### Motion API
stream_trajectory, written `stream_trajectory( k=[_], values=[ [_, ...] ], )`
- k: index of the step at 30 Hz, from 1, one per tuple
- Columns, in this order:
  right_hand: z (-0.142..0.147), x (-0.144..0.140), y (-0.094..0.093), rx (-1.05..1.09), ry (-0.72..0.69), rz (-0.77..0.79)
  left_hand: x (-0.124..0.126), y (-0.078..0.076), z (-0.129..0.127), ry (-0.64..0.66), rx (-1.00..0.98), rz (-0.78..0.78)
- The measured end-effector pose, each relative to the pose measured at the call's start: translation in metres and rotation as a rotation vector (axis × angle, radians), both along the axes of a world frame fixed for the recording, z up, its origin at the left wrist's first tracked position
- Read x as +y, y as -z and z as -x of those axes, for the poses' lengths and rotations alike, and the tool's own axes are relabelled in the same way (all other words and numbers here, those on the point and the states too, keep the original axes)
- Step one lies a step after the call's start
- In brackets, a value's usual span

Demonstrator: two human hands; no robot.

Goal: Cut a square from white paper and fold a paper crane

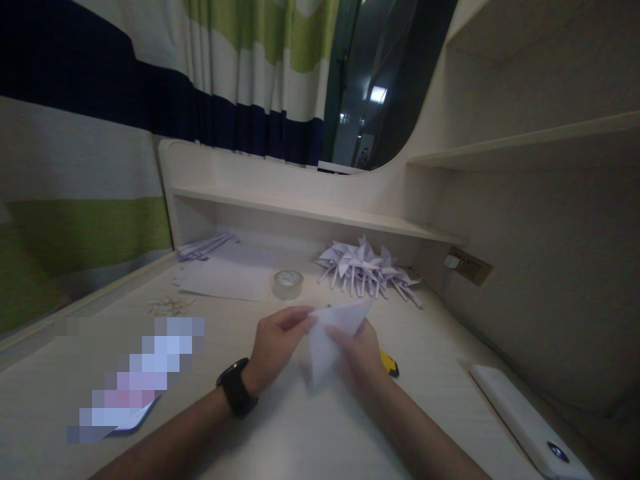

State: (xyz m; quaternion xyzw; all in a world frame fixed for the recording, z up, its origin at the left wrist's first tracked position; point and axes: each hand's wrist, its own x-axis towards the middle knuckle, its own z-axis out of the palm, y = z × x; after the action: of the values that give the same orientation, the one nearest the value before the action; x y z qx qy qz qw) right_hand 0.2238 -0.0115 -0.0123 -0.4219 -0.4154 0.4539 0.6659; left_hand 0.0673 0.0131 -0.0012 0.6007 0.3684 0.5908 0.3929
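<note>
Dim light falls across a pale desk [280,433] set beneath a low shelf [310,210], striped curtains [150,80] hanging behind it. At the centre, I hold a folded sheet of white paper [327,337] between both hands, just above the desktop. My left hand [275,347], a dark watch [236,388] on its wrist, pinches the paper's upper left edge with thumb and fingertips closed on it. My right hand [361,350] grips the lower right side from behind, fingers pressed together on the sheet. The paper already shows a pointed, triangular shape, so the folding looks partly done, though this piece is not yet like the finished ones. Those lie heaped near the back of the desk: a pile of folded paper shapes [367,267] with spiky points. Beside it sits a roll of clear tape [287,283], and unfolded flat sheets [225,277] wait further left, suggesting more remain. A yellow-tipped tool [390,363] lies just beside my right hand, and a white device [530,420] rests well apart on the right.
</note>
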Motion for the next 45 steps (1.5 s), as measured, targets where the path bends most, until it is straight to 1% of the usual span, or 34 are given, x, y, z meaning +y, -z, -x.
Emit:
stream_trajectory(
  k=[5,10,14,18,20,24,28,32,35,45],
  values=[
    [0.0,-0.001,-0.001,-0.034,0.012,0.001,-0.003,-0.003,0.0,-0.01,0.011,-0.013],
    [0.0,-0.001,-0.002,-0.043,0.024,0.011,0.0,-0.002,0.001,-0.017,0.047,-0.04],
    [0.001,-0.002,-0.003,-0.026,0.012,0.018,0.0,-0.002,0.003,-0.015,0.058,-0.057],
    [0.0,-0.003,-0.005,0.036,-0.047,-0.002,-0.003,-0.008,0.003,-0.037,0.075,-0.038],
    [-0.004,-0.002,-0.008,0.076,-0.081,-0.022,-0.004,-0.01,0.004,-0.048,0.085,-0.035],
    [-0.018,0.005,-0.013,0.106,-0.039,-0.042,-0.004,-0.009,0.004,-0.035,0.111,-0.043],
    [-0.03,0.009,-0.019,0.132,-0.023,-0.046,-0.002,-0.007,0.005,-0.017,0.134,-0.084],
    [-0.034,0.012,-0.023,0.133,0.009,-0.063,-0.002,-0.006,0.006,-0.007,0.16,-0.103],
    [-0.035,0.012,-0.027,0.123,0.006,-0.091,-0.003,-0.005,0.007,-0.01,0.169,-0.115],
    [-0.046,0.006,-0.045,0.075,-0.004,-0.085,-0.003,-0.008,0.007,-0.094,0.111,-0.148]
  ],
)
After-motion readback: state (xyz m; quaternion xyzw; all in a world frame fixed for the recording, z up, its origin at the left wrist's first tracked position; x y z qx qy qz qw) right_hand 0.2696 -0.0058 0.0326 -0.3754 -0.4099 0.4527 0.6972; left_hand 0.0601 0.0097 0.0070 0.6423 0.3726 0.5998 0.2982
